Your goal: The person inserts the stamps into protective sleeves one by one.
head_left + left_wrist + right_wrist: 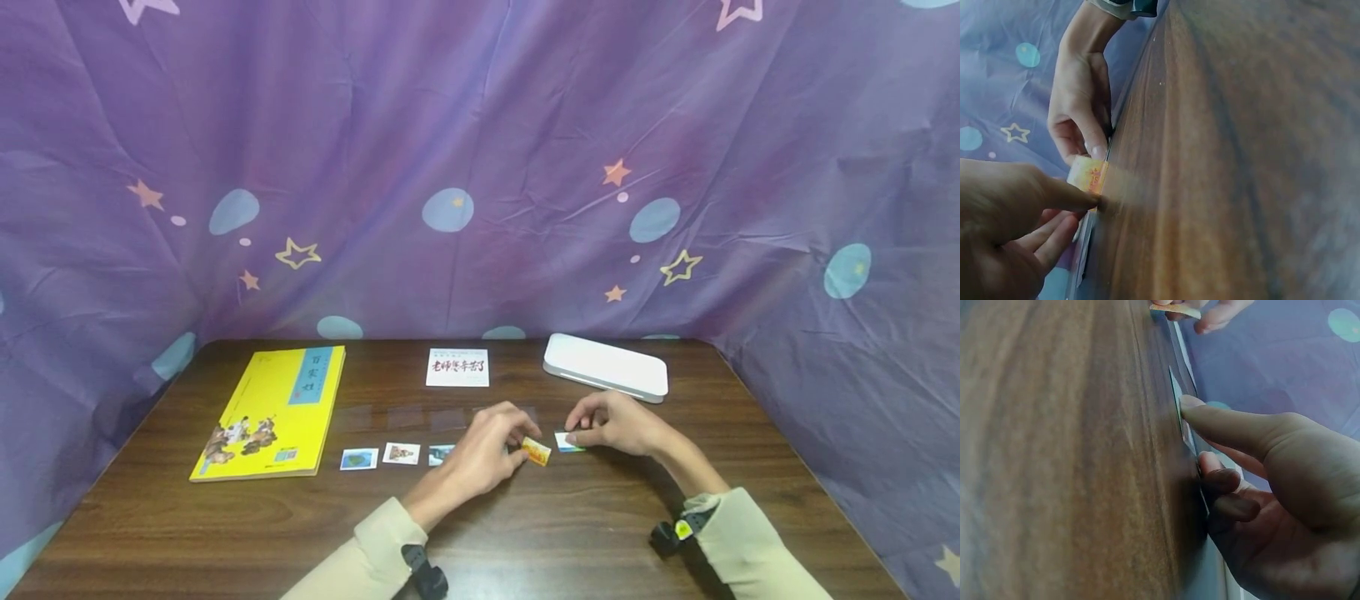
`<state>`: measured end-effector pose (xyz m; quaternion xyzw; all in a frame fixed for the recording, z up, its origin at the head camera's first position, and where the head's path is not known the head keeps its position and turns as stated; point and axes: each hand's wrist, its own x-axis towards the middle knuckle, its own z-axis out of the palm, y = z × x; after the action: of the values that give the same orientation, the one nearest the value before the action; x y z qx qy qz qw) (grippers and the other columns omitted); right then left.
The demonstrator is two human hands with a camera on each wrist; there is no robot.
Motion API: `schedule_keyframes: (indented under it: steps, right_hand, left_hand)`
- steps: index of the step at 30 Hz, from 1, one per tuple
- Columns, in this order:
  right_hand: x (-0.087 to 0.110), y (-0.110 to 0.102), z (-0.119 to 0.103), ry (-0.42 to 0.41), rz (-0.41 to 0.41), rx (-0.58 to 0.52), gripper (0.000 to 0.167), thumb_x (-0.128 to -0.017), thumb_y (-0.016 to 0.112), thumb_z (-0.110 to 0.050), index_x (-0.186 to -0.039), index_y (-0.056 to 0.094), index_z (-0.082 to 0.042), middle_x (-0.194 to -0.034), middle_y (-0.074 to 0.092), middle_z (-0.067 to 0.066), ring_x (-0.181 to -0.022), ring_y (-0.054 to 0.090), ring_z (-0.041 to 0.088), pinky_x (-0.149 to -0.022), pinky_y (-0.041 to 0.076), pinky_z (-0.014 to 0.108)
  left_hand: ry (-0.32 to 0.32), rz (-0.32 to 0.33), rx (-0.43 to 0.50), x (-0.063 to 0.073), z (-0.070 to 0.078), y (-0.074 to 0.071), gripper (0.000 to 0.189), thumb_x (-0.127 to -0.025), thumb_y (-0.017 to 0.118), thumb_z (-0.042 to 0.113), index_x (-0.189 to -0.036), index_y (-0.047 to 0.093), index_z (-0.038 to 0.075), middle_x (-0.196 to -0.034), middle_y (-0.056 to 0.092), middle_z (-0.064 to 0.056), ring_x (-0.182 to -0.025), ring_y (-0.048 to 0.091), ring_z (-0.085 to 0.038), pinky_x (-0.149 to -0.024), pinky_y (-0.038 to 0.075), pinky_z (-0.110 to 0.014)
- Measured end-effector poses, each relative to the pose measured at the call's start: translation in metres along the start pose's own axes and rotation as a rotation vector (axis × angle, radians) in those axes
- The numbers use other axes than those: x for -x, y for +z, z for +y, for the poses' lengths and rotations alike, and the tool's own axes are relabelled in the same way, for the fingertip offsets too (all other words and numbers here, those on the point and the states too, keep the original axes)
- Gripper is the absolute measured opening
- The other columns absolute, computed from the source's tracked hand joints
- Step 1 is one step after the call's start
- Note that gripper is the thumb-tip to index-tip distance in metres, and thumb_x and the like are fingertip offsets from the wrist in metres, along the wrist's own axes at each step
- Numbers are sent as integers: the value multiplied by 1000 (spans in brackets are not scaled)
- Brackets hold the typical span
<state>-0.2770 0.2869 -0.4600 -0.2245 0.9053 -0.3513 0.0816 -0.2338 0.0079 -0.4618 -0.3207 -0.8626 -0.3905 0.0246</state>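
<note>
My left hand [483, 446] pinches a small orange-and-yellow stamp [536, 451] between thumb and fingers, tilted just above the table. To its right, my right hand [618, 423] has its thumb on a white stamp with a blue-green edge [567, 442]; the other fingers curl beside it, and the right wrist view shows the thumb tip on its face [1179, 403]. Left of my hands lie a blue stamp with a green shape [359, 459], a white stamp with a brown figure [401, 452] and a blue-grey stamp [439, 454], partly hidden by my left hand.
Faint clear sleeves [405, 417] lie in a row behind the stamps. A yellow book [277, 417] lies at the left, a white card with red writing [457, 367] at the back, and a white rounded case [606, 367] behind my right hand. A purple cloth hangs behind the table.
</note>
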Motion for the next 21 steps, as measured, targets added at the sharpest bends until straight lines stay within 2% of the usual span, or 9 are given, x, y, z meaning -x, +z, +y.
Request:
schedule_keyframes:
  steps: [3, 8, 13, 17, 21]
  right_hand:
    - [-1, 0, -2, -14, -12, 5, 14, -88, 91, -27, -95, 80, -22, -81, 67, -6, -68, 58, 5, -62, 48, 21]
    - [-2, -1, -5, -32, -31, -7, 9, -92, 87, -23, -96, 80, -19, -80, 68, -4, -68, 59, 5, -62, 48, 21]
    - [-14, 5, -11, -79, 16, 5, 5, -99, 80, -21, -100, 80, -17, -81, 69, -5, -69, 60, 5, -62, 49, 21]
    - [-32, 16, -18, -112, 60, 31, 12, -98, 82, -22, -107, 80, -15, -88, 73, -5, -74, 64, 6, -66, 52, 23]
    - [-47, 28, -26, -105, 87, 72, 22, -93, 87, -25, -109, 79, -12, -93, 74, -3, -80, 65, 9, -73, 54, 24]
  left_hand:
    - [-7, -14, 48, 0, -1, 0, 30, -88, 84, -7, -114, 78, 5, -115, 77, -10, -92, 75, -13, -85, 61, -16]
    - [-14, -44, 78, 1, -4, -2, 19, -94, 81, 1, -111, 79, 9, -103, 82, -7, -85, 73, -4, -82, 60, -16]
    - [-24, -33, 127, 6, -6, -12, 11, -98, 78, 6, -107, 81, 12, -100, 83, -4, -84, 72, -3, -82, 61, -18]
    - [-50, -16, 149, 9, -8, -24, 10, -100, 77, 12, -109, 81, 15, -99, 83, -2, -82, 72, -3, -79, 61, -19]
    - [-79, 2, 141, 10, -11, -33, 10, -102, 76, 17, -111, 81, 17, -95, 81, 0, -78, 71, -4, -74, 61, -22]
